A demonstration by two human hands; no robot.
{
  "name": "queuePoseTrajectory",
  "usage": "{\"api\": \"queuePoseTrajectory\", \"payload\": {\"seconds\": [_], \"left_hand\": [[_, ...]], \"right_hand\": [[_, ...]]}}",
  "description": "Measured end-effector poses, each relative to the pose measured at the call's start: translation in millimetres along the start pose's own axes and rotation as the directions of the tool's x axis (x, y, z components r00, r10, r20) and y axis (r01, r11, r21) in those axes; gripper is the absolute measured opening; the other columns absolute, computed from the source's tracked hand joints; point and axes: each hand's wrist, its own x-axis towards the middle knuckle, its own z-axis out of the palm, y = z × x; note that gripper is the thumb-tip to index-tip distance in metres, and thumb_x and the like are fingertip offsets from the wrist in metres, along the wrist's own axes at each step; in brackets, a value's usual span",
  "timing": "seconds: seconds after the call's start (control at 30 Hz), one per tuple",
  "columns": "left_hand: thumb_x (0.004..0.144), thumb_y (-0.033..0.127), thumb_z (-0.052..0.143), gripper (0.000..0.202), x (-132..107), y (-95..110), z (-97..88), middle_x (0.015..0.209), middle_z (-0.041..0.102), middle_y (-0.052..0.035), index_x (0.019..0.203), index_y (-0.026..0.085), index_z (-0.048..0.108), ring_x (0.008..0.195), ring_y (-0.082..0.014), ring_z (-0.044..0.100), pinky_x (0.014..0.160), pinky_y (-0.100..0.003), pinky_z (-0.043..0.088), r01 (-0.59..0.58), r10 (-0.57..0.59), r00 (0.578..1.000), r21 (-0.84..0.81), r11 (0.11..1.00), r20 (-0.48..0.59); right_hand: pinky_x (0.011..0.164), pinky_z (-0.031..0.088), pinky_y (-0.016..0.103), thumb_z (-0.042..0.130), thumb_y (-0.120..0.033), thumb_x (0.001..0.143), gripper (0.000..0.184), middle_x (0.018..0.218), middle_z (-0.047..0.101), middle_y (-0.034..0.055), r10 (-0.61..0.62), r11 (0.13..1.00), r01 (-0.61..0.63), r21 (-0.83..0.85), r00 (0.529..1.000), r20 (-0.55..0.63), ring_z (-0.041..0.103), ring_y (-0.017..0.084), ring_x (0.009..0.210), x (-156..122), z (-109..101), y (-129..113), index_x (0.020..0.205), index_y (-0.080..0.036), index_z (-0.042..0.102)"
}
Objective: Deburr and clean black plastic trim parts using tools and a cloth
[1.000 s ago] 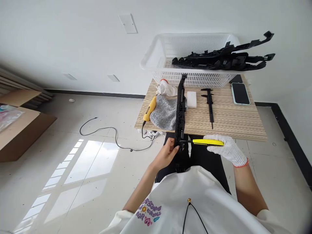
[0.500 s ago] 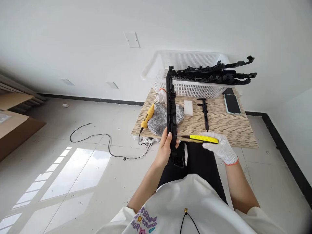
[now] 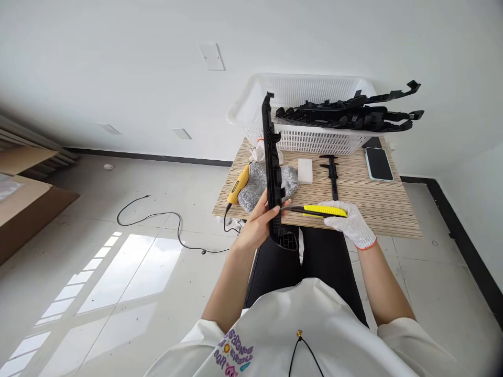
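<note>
My bare left hand [image 3: 257,222] grips a long black plastic trim piece [image 3: 271,157] near its lower end. The piece stands nearly upright over the table's front edge, ribbed inner side showing. In a white knit glove, my right hand [image 3: 348,224] is closed around a yellow-and-black utility knife [image 3: 323,210]. Its dark tip points left and reaches the trim piece beside my left fingers; whether it touches cannot be made out. Behind the piece lie a grey cloth [image 3: 253,193] and a yellow corded tool [image 3: 239,184].
A white plastic basket [image 3: 310,140] at the table's back holds several black trim pieces [image 3: 353,115] that stick out to the right. On the wooden table [image 3: 365,204] lie a black caliper [image 3: 333,175], a white block [image 3: 305,171], a phone [image 3: 379,164] and a white glove [image 3: 259,153]. A cable [image 3: 179,230] trails across the floor.
The trim piece has risen and tilted, its top leaning slightly left. My left hand has moved up and left. The knife has shifted slightly left and up, its tip now at the piece.
</note>
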Motion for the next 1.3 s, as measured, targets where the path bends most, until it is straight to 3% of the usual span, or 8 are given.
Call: {"api": "queuePoseTrajectory", "payload": {"seconds": [0.1,0.37,0.53,0.67,0.77,0.87,1.0,1.3], "left_hand": [[0.087,0.031,0.07,0.045,13.3,-5.8,-1.0,0.138,0.058,-0.0027,0.131,0.03,0.06,0.119,-0.0218,0.061,0.098,-0.033,0.054,-0.04,0.038,0.998,-0.036,0.999,-0.057],[0.087,0.043,0.069,0.032,37.0,-11.7,-5.6,0.116,0.071,-0.006,0.11,0.021,0.07,0.097,-0.0168,0.069,0.075,-0.022,0.059,-0.048,0.027,0.982,-0.108,0.993,-0.185],[0.087,0.037,0.07,0.034,38.3,-9.1,-11.2,0.116,0.07,-0.005,0.118,0.024,0.067,0.103,-0.019,0.068,0.085,-0.028,0.06,-0.039,0.018,0.989,-0.136,0.99,-0.148],[0.091,0.042,0.065,0.038,39.2,-0.4,-12.4,0.114,0.069,-0.0034,0.125,0.028,0.059,0.09,-0.0157,0.069,0.072,-0.026,0.06,0.02,-0.04,0.991,-0.157,0.987,-0.125],[0.092,0.048,0.061,0.038,43.9,8.7,-10.1,0.102,0.068,-0.003,0.123,0.026,0.056,0.069,-0.011,0.062,0.056,-0.02,0.053,0.037,-0.058,0.993,-0.198,0.98,-0.102],[0.092,0.031,0.062,0.026,52.2,19.4,-4.7,0.09,0.064,-0.0007,0.116,0.026,0.054,0.06,-0.0073,0.055,0.049,-0.016,0.045,0.025,-0.037,0.999,-0.281,0.959,-0.035],[0.081,0.011,0.055,0.033,62.9,31.2,5.5,0.089,0.061,-0.0018,0.111,0.025,0.054,0.06,-0.0077,0.053,0.049,-0.015,0.044,-0.005,-0.003,1.0,-0.318,0.948,-0.025],[0.075,0.018,0.074,0.063,48.5,28.2,5.8,0.12,0.059,-0.003,0.131,0.03,0.047,0.09,-0.0138,0.062,0.081,-0.03,0.054,-0.035,0.033,0.992,0.013,0.999,0.118]], "right_hand": [[0.059,0.052,0.027,0.085,-0.035,0.063,0.052,0.096,0.074,0.0074,0.061,0.997,-0.054,-0.058,0.991,0.118,0.064,0.015,0.069,0.1,3.0,-3.9,0.111,-0.017,0.075],[0.07,0.057,0.03,0.085,-0.034,0.066,0.051,0.104,0.075,0.009,0.035,0.998,-0.026,-0.062,0.989,0.143,0.069,0.019,0.082,2.7,6.0,-2.4,0.112,-0.018,0.074],[0.065,0.056,0.03,0.085,-0.034,0.065,0.05,0.103,0.075,0.0087,0.056,0.995,-0.043,-0.086,0.987,0.15,0.069,0.018,0.075,2.5,3.7,0.1,0.112,-0.019,0.075],[0.075,0.057,0.032,0.084,-0.036,0.067,0.047,0.11,0.074,0.009,-0.021,0.997,0.022,-0.08,1.0,0.013,0.07,0.022,0.088,3.0,3.2,-0.5,0.11,-0.019,0.076],[0.065,0.056,0.03,0.086,-0.036,0.062,0.052,0.098,0.075,0.0085,0.062,0.995,-0.049,-0.085,0.986,0.156,0.069,0.019,0.076,2.5,1.5,-2.5,0.11,-0.017,0.075],[0.059,0.054,0.026,0.085,-0.034,0.064,0.055,0.089,0.075,0.0069,0.109,0.992,-0.091,-0.087,0.966,0.232,0.066,0.015,0.067,1.5,0.6,-4.0,0.114,-0.016,0.074],[0.057,0.053,0.025,0.085,-0.034,0.065,0.055,0.084,0.074,0.006,0.096,0.992,-0.078,-0.104,0.978,0.188,0.065,0.014,0.063,-0.1,2.6,-1.8,0.116,-0.016,0.073],[0.058,0.053,0.024,0.085,-0.036,0.065,0.053,0.088,0.074,0.0055,0.009,0.999,-0.007,-0.053,0.999,0.04,0.063,0.013,0.065,-1.7,2.3,7.5,0.115,-0.02,0.074]]}}
